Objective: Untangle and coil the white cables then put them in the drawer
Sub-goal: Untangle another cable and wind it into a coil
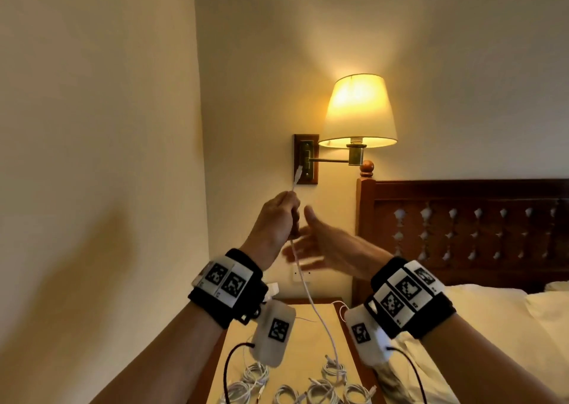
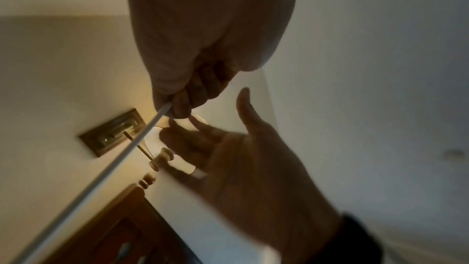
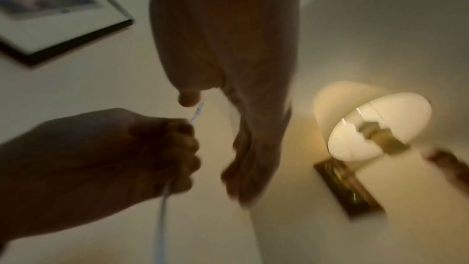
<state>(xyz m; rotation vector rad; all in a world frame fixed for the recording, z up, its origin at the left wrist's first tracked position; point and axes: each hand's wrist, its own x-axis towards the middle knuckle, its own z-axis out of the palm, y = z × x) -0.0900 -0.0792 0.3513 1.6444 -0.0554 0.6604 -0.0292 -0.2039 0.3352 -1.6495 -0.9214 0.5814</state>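
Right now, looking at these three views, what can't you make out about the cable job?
- Drawer: in no view.
- Coiled cables on the nightstand: cut by the head view's bottom edge and partly behind the wrist devices; count unclear.
- Held cable: its lower end is lost among the coils.
- Right hand: motion-blurred in the head view; whether it touches the cable is unclear.
- Left hand grip: dark in both wrist views.

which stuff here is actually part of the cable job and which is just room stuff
Part of the job:
- white cable, gripped in the left hand
- right hand, open beside it
- coiled white cables on the bedside table

Just there:
- lit wall lamp
- wooden headboard
- bed
- framed picture
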